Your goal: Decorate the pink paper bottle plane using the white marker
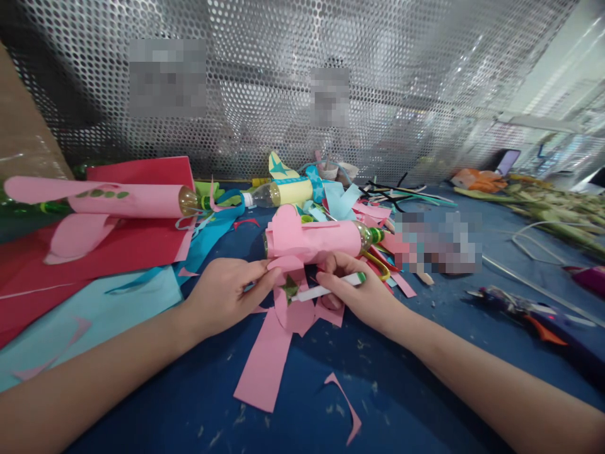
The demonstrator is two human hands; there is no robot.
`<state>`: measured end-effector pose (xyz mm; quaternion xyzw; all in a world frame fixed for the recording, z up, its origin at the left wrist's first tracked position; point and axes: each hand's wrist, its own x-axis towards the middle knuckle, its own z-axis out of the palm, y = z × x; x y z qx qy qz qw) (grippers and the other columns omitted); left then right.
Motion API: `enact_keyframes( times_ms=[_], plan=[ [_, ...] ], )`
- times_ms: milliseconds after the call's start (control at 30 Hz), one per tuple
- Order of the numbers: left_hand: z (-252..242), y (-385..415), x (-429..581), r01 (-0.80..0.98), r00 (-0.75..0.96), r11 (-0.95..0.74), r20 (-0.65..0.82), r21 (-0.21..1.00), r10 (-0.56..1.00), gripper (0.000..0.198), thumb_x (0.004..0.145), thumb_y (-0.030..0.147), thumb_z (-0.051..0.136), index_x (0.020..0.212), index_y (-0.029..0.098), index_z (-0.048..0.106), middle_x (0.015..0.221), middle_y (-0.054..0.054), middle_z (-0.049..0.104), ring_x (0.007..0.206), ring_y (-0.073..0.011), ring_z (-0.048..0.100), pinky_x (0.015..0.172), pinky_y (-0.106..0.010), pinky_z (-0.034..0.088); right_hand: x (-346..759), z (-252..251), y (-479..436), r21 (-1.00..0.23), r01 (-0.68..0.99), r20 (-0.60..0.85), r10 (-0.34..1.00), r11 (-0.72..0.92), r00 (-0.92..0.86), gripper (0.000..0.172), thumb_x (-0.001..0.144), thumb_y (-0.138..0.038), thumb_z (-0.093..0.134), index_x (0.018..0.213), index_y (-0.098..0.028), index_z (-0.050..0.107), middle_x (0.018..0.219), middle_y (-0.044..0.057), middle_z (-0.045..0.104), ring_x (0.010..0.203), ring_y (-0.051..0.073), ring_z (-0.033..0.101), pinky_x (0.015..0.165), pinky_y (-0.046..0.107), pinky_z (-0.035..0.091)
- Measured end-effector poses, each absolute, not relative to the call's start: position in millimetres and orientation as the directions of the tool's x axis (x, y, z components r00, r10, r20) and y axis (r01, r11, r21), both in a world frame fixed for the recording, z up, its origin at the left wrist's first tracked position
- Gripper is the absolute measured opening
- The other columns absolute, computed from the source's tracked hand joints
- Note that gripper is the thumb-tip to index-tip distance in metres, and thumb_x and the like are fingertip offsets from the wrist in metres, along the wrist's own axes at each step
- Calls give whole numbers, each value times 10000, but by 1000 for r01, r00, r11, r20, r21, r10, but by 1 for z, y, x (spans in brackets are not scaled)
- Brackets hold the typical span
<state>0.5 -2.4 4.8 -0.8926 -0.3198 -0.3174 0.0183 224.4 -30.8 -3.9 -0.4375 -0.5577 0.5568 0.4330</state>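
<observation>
A plastic bottle wrapped in pink paper [314, 238] lies on its side on the blue table [293, 403]. My left hand [227, 295] is closed, pinching a pink paper flap [280, 265] under the bottle's near end. My right hand [359, 293] is closed around a white marker with a green cap [331, 287], held level just below the bottle. The marker's tip points left toward a small green paper piece [289, 288]. Pink paper scraps [267, 359] lie beneath both hands.
A second pink-wrapped bottle [123, 199] rests on red paper [118, 246] at the left, with light blue paper [89, 309] nearer. A yellow-and-blue wrapped bottle [288, 190] lies behind. Paper strips and sticks clutter the right. A perforated metal wall [283, 75] closes the back.
</observation>
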Motion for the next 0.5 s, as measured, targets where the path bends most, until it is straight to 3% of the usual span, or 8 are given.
enact_keyframes(
  times_ms=[500],
  plan=[
    [3, -2, -1, 573, 594, -802, 586, 172, 551, 478, 1015, 343, 393, 696, 176, 707, 497, 6, 639, 448, -128, 589, 445, -245, 326, 225, -4, -31, -1000, -24, 10, 972, 4, -237, 267, 789, -317, 667, 671, -229, 445, 425, -94, 481, 380, 84, 431, 435, 223, 360]
  ],
)
